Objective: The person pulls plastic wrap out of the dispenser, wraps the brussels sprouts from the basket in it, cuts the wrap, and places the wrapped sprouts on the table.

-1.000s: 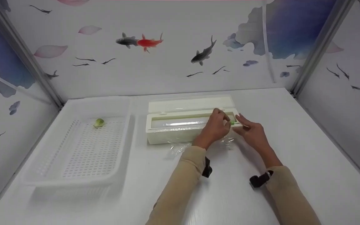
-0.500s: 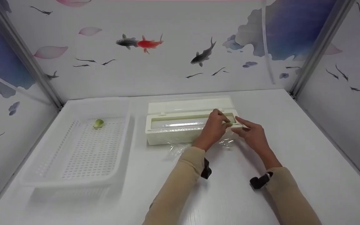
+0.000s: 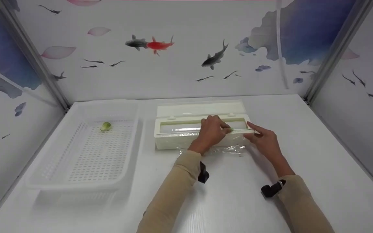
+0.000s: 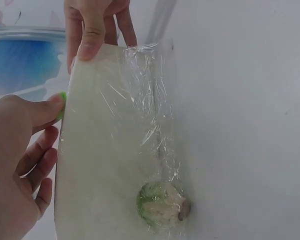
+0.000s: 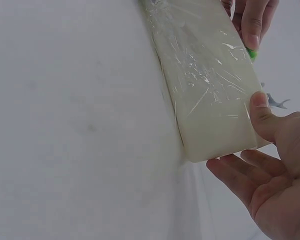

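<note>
A cream cling film dispenser [image 3: 167, 142] stands with its lid [image 3: 202, 109] tipped back and a film roll inside. My left hand [image 3: 210, 131] pinches the small green slide cutter [image 4: 63, 106] on the top front edge. At the dispenser's right end my right hand [image 3: 264, 140] grips the corner, thumb on the front edge and fingers around the end [image 5: 275, 165]. Clear cling film [image 4: 145, 120] hangs over the front face and bunches on the table. Under that film, by the dispenser's foot, lies a small green and whitish sprout-like vegetable [image 4: 162, 206], hidden behind my left arm in the head view.
To the left is a white perforated basket [image 3: 73, 187] holding one small green sprout-like vegetable [image 3: 106, 126]. Printed wall panels [image 3: 173, 77] enclose the white table [image 3: 231, 200] at the back and sides.
My left hand has slid left along the dispenser's front edge with the green slide cutter. My right hand keeps its grip at the right end. The head view has shifted slightly.
</note>
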Action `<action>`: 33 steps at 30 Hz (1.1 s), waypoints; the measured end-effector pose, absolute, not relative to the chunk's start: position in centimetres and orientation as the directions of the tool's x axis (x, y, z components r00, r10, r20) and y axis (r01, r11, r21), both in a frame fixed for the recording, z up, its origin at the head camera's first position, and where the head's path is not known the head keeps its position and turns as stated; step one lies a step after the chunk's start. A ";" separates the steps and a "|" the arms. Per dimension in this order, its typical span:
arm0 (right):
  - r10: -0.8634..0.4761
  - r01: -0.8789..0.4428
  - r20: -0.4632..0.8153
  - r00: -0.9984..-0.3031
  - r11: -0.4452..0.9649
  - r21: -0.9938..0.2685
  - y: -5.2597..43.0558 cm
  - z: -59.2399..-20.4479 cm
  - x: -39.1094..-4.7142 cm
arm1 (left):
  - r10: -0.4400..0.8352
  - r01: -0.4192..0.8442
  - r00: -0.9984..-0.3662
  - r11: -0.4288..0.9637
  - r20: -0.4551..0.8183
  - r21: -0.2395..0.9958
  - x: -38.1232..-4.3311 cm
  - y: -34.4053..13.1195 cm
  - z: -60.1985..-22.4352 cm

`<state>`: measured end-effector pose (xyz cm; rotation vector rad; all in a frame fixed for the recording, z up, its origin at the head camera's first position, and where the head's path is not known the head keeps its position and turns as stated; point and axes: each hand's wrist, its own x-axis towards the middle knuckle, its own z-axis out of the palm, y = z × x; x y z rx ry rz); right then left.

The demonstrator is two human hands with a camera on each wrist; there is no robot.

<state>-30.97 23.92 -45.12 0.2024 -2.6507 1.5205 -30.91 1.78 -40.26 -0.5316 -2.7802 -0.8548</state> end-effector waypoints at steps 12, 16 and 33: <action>-0.077 -0.128 0.104 -0.992 0.490 -0.862 24.2 -44.5 -30.8 | 0.273 0.372 -0.927 0.752 0.258 0.544 -30.6 -2.9 -40.1; -0.078 -0.120 0.094 -0.993 0.501 -0.857 24.1 -44.4 -30.7 | 0.260 0.370 -0.927 0.757 0.272 0.538 -30.1 -4.8 -40.3; -0.123 -0.149 0.101 -0.987 0.486 -0.861 24.2 -44.3 -30.7 | 0.068 0.314 -0.909 0.759 0.410 0.571 -27.7 -11.5 -42.5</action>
